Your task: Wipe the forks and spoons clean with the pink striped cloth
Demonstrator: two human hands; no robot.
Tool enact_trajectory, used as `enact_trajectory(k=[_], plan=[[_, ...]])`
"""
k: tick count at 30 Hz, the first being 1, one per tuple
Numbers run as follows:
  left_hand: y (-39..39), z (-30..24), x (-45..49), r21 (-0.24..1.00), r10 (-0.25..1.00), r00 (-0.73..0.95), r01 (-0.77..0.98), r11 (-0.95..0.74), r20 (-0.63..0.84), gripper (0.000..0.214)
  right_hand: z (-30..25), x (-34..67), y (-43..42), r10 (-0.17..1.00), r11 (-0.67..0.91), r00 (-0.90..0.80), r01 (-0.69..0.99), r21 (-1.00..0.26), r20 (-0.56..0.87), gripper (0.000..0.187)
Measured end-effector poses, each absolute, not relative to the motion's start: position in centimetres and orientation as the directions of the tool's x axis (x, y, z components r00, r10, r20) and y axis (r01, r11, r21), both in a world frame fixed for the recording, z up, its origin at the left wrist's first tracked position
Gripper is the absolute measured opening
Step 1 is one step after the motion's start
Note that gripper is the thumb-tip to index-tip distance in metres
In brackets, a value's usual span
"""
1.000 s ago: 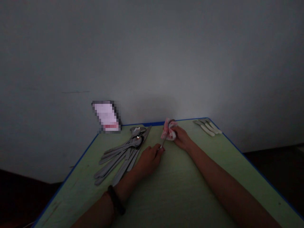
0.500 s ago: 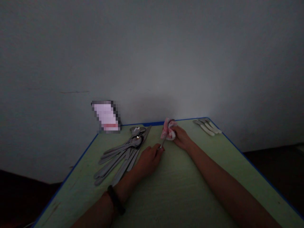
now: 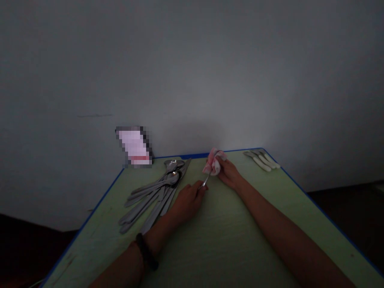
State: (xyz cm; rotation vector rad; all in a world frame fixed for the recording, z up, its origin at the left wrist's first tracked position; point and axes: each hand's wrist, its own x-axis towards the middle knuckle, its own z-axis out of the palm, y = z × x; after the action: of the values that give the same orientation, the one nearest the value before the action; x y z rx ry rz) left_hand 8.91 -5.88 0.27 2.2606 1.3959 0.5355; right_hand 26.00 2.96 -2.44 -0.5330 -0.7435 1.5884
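My left hand (image 3: pixel 189 200) is closed around the near end of a slim metal piece of cutlery (image 3: pixel 206 181). Its far end disappears into a crumpled pink and white cloth (image 3: pixel 213 163), so its kind is hidden. My right hand (image 3: pixel 229 173) pinches that cloth around the metal. Left of my left hand lies a loose pile of metal spoons and knives (image 3: pixel 153 190), with the spoon bowls pointing away from me. Several utensils with white handles (image 3: pixel 264 162) lie side by side near the far right corner.
The pale green table (image 3: pixel 210 248) has a blue edge and meets a grey wall (image 3: pixel 192 80) at the back. A device with a lit, blurred-out screen (image 3: pixel 134 146) leans at the far left corner. A dark band circles my left wrist.
The cloth in my right hand has shifted and refolded slightly around the metal. My left hand keeps its place, and the piles lie as before.
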Motion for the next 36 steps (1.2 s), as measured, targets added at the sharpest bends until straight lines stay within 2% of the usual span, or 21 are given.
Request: enact_trajectory(k=[3,9,15,19,24,27,29,33,36], plan=[[-5.9,0.3,8.9,0.537,0.902,0.423,0.744,-0.398,0.082,0.033,-2.1,26.1,2.7,0.973,-0.056,-0.205,-0.659,-0.75,0.107,0.012],[-5.8,0.3,8.9,0.51,0.906,0.418,0.767,-0.388,0.061,0.033,-1.8,26.3,2.5,0.969,-0.086,-0.234,-0.628,-0.773,0.083,0.016],[-5.7,0.0,8.9,0.513,0.905,0.418,0.761,-0.396,0.08,0.033,-2.1,25.9,2.7,0.979,-0.024,-0.17,-0.649,-0.761,0.114,0.016],[-5.7,0.1,8.9,0.52,0.902,0.421,0.751,-0.406,0.096,0.033,-1.9,25.7,2.8,0.997,0.055,-0.003,-0.719,-0.693,0.083,0.017],[-5.8,0.4,9.0,0.523,0.898,0.433,0.749,-0.408,0.08,0.035,-1.4,25.7,2.9,0.977,0.14,-0.007,-0.73,-0.669,0.211,0.021],[-5.9,0.5,9.0,0.53,0.898,0.433,0.744,-0.407,0.08,0.035,-1.3,25.9,2.7,0.991,0.046,-0.056,-0.727,-0.685,0.125,0.015],[-5.9,0.5,8.9,0.54,0.898,0.433,0.738,-0.405,0.081,0.035,-1.2,26.0,2.5,0.988,-0.039,-0.128,-0.731,-0.681,0.081,0.018],[-5.9,0.5,8.9,0.546,0.901,0.427,0.739,-0.394,0.073,0.035,-1.0,26.3,2.3,0.975,-0.077,-0.187,-0.782,-0.619,0.115,0.025],[-5.8,0.4,9.0,0.541,0.904,0.422,0.745,-0.39,0.069,0.036,-1.2,26.2,2.4,0.977,-0.097,-0.195,-0.757,-0.646,0.082,0.02]])
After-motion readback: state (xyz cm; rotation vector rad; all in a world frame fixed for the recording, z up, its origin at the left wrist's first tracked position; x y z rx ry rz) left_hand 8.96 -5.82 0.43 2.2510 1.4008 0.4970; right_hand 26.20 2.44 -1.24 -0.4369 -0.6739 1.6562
